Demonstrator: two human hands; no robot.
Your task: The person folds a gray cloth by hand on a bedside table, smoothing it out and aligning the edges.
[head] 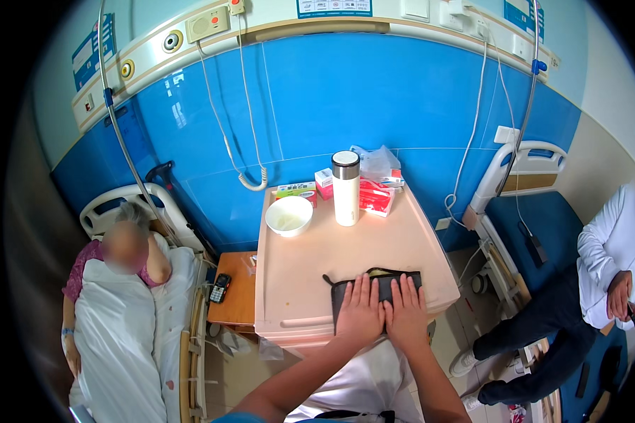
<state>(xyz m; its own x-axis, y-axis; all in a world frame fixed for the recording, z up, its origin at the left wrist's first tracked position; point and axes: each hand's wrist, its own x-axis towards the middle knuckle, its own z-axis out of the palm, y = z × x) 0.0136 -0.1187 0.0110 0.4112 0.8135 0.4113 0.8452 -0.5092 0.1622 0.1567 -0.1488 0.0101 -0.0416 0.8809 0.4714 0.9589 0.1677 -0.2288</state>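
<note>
A flat black zip pouch (340, 297) lies at the front edge of a pale pink bedside cabinet (296, 269). Its far edge gapes a little and shows a yellowish lining; a wrist loop sticks out at the left corner. My left hand (361, 312) rests palm down on the pouch, fingers stretched away from me. Beside it, thumbs close together, my right hand (407, 312) lies flat on the pouch's right part. Neither hand grasps anything. The near part of the pouch is hidden under my hands.
Farther back stand a white bowl (289, 217), a white thermos flask (346, 195), a red tissue pack (375, 198) and small boxes (324, 182). A mobile phone (220, 288) lies on a wooden stool (233, 313). One person lies in bed at left; another sits on the right-hand bed.
</note>
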